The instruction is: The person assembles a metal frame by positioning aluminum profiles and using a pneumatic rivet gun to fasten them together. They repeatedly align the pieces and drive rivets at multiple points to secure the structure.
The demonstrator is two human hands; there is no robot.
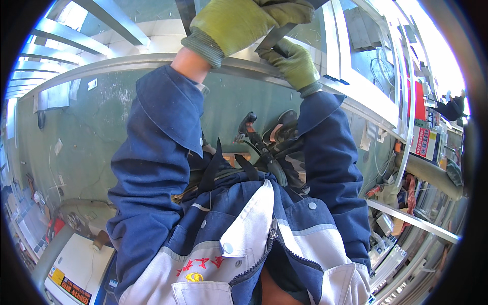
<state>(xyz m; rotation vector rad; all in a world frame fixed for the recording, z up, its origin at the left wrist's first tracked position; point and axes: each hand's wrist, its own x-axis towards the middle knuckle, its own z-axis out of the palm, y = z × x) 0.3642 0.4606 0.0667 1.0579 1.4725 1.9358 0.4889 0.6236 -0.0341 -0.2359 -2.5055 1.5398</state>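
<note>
Below the jacket, both gloved hands, left and right, are gripping a stiff, probably light metal strip at upper centre, best held along its flat faces.

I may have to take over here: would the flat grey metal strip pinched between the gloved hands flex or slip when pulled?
The metal strip looks thin and flat, so it may flex a little. Its smooth face could be slippery, though the left hand and right hand wear gloves. Its edges may be sharp.
</note>
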